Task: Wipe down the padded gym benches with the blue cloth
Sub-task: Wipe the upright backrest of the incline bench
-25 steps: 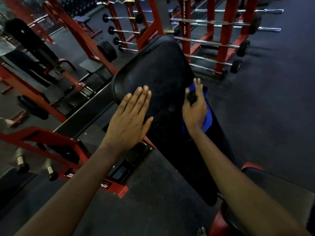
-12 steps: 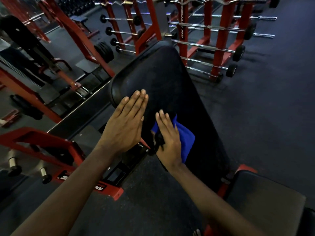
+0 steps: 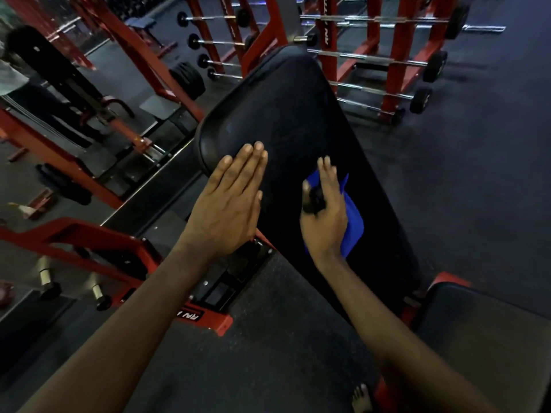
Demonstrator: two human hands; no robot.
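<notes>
Reaching up from the bottom edge, two bare forearms stretch over the dark rubber floor (image 3: 268, 353), with bare toes (image 3: 362, 397) just showing beside the right arm. At the lower right lies the black seat pad (image 3: 489, 329) on its red frame. Beyond it the black backrest pad (image 3: 292, 114) of the bench slopes up and away. The left hand (image 3: 229, 204) lies flat against the pad's left edge, below its rounded upper left corner, fingers (image 3: 253, 162) straight and held together, grasping nothing. The right hand (image 3: 325, 216) presses the blue cloth (image 3: 353, 228) onto the pad, in its lower half and nearer the right edge; its fingers are stretched forward on the cloth, not curled round it. The cloth shows past the hand on the right side and a little by the fingertips. A small dark object (image 3: 313, 201) sits at the thumb and forefinger, too blurred to tell what it is or how it is held. Left of the bench a red machine base (image 3: 190, 315) stands on the floor. Farther off, stacked weight plates (image 3: 187, 80) lean by a red upright, and red racks (image 3: 393, 55) carry rows of barbells (image 3: 366, 56). At the far left edge a person (image 3: 18, 76) is partly seen
</notes>
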